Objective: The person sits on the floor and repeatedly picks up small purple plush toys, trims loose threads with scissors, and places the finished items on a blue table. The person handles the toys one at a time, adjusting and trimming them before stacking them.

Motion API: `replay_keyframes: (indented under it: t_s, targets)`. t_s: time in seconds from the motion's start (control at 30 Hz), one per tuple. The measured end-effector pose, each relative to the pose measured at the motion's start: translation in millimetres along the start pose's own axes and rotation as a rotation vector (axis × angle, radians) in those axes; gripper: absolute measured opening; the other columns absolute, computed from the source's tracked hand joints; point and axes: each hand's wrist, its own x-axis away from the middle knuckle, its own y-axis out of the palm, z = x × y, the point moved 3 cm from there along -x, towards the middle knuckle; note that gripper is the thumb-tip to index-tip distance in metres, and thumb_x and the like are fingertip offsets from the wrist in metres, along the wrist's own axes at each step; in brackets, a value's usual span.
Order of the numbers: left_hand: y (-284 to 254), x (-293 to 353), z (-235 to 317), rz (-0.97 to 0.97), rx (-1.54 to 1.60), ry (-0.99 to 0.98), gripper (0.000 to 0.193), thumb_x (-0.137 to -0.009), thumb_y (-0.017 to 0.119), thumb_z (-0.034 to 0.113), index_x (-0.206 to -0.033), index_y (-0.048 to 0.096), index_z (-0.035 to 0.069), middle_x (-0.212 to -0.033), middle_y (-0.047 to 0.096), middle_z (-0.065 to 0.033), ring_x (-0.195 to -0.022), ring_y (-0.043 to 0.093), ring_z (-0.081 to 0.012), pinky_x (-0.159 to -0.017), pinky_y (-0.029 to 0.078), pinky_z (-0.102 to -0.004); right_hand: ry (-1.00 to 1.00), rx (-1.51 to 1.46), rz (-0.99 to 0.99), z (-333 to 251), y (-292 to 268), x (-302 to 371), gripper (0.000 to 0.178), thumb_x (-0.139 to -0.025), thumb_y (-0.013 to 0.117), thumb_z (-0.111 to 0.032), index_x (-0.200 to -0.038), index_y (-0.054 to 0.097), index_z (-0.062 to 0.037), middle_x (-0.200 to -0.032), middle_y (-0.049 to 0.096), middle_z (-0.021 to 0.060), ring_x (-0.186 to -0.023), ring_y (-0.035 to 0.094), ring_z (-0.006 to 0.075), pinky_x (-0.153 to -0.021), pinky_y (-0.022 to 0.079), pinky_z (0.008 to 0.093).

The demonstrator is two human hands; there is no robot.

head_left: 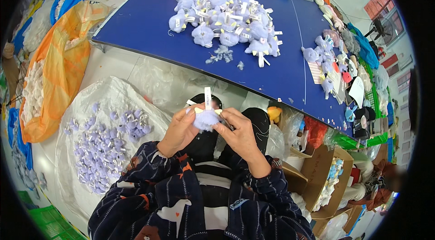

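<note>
Over my lap I hold a small fluffy lilac plush toy [206, 120] with pale yellow horn-like points and a white label strip standing up from its top. My left hand [177, 127] is closed on the toy's left side, the thumb near one yellow point. On its other side my right hand [237, 132] pinches the fur with thumb and fingers. Something thin and dark shows at the right fingers, too small to name. Ahead, a large heap of similar lilac plush toys [229, 13] with white labels lies on the blue table [145, 27].
Grey-blue fluff [222, 53] lies near the table's front edge. On the floor to my left, a white sheet [68, 149] bears many lilac pieces; an orange sack [74, 68] stands beyond. At right are a cardboard box [342, 158], green crates [378, 139] and another person [380, 181].
</note>
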Motion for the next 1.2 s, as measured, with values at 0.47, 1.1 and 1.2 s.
replay_keyframes:
  t_s: [0.47,1.1,1.2]
  targets:
    - [-6,-7,-10,0.150,0.008,0.008,0.036,-0.091,0.044,0.011,-0.124,0.036,0.001,-0.117,0.048,-0.0113,-0.108,0.048,-0.0185,-0.092,0.040,-0.0329,-0.193,0.214,0.202,6,0,-1,0.027,-0.069,0.068,-0.006,-0.096,0.061,-0.0040,-0.072,0.056,0.0062,-0.057,0.056,0.0140,-0.049,0.044,0.0244]
    - [-48,10,54,-0.352,0.791,-0.041,0.059,-0.085,0.035,0.059,-0.112,0.048,0.009,-0.109,0.057,-0.0124,-0.091,0.058,-0.0218,-0.077,0.044,-0.0366,0.003,0.795,0.525,50,-96,-93,0.027,-0.076,0.064,-0.025,-0.089,0.058,-0.0027,-0.075,0.056,0.0135,-0.069,0.057,0.0337,-0.058,0.044,0.0401]
    - [-20,-1,38,-0.201,0.180,-0.120,0.040,-0.088,0.044,0.038,-0.111,0.050,0.005,-0.112,0.055,-0.0135,-0.099,0.055,-0.0222,-0.080,0.045,-0.0336,0.004,0.596,0.426,70,-99,-109,0.018,-0.078,0.061,-0.018,-0.081,0.059,-0.0008,-0.068,0.055,0.0126,-0.064,0.057,0.0296,-0.056,0.043,0.0360]
